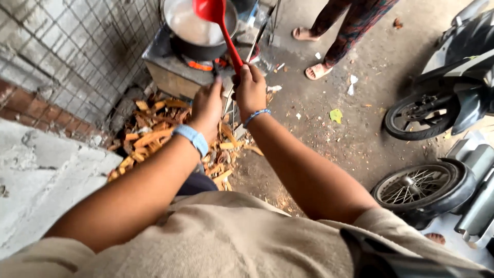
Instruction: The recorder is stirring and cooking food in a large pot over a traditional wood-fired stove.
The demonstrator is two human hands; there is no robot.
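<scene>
My right hand (250, 90) grips the long handle of a red ladle (218, 25), whose bowl hangs over a large metal pot (198, 28) of pale liquid. The pot sits on a metal stove box (172, 69) with an orange glow under it. My left hand (208, 105), with a blue band at the wrist, is held up just left of the right hand, fingers closed around a thin dark thing I cannot make out.
A heap of chopped firewood (154, 131) lies below the stove, beside a wire-mesh wall (77, 46). Another person's sandalled feet (317, 71) stand beyond the stove. Two motorbike wheels (419, 116) are parked at the right on the dirty concrete floor.
</scene>
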